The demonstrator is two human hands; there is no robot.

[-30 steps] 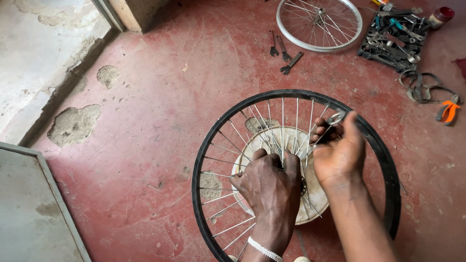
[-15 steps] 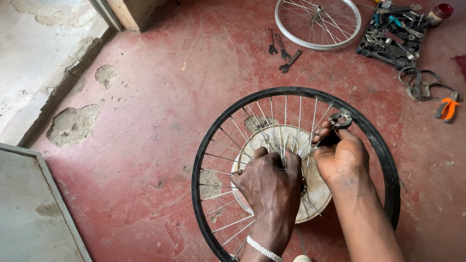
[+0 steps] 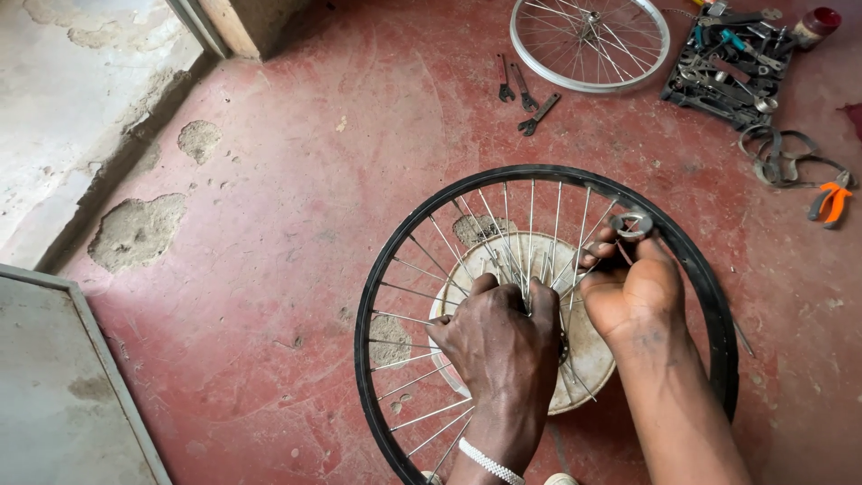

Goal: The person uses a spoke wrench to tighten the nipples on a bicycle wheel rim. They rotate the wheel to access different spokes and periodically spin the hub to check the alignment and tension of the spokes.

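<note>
Hands closed on wheel hub

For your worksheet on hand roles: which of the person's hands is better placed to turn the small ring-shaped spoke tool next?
Probably the right hand: its fingertips pinch the ring-shaped tool at a spoke, while the left hand grips the hub.

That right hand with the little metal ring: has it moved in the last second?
Yes. The right hand with the metal ring has shifted outward, toward the black wheel rim, away from the hub.

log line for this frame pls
left hand: grips hub of black wheel | right hand: holds spoke tool | floor: second wheel, wrenches, pliers
</note>
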